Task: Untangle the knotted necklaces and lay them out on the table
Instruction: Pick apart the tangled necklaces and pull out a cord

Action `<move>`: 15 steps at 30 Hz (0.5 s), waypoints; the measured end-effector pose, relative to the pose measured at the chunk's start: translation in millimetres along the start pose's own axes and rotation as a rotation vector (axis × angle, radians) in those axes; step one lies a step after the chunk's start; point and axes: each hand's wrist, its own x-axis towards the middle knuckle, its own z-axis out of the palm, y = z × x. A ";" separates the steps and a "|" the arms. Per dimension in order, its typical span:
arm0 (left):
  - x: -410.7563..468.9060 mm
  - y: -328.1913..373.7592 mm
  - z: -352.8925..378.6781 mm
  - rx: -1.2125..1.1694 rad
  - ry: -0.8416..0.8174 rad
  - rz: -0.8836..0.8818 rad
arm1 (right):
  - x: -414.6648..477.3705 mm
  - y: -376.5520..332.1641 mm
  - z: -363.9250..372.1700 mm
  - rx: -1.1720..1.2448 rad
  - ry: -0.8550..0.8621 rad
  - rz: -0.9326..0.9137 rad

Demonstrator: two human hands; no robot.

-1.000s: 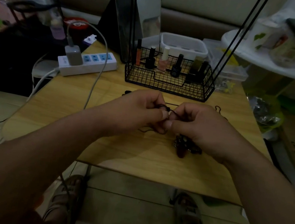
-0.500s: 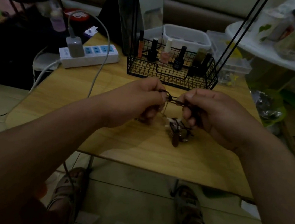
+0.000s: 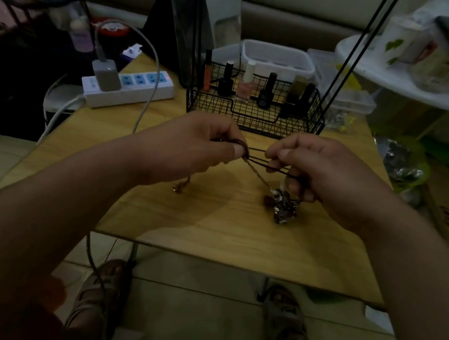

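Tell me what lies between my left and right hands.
Several thin dark necklace cords, pulled taut, span the gap between the left hand and the right hand, as the head view shows.

Your table (image 3: 210, 232) looks like matt pale wood grain; the basket (image 3: 255, 111) at upper centre is black wire, the power strip (image 3: 131, 92) smooth white plastic.
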 end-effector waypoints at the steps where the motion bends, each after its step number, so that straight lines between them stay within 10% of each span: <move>1: -0.7 0.7 -0.4 -0.029 -0.002 0.004 | -0.6 -0.6 0.4 -0.010 -0.009 -0.006; 15: -2.4 -2.4 -0.9 -0.207 -0.061 0.067 | 2.9 3.3 9.1 0.009 -0.160 -0.105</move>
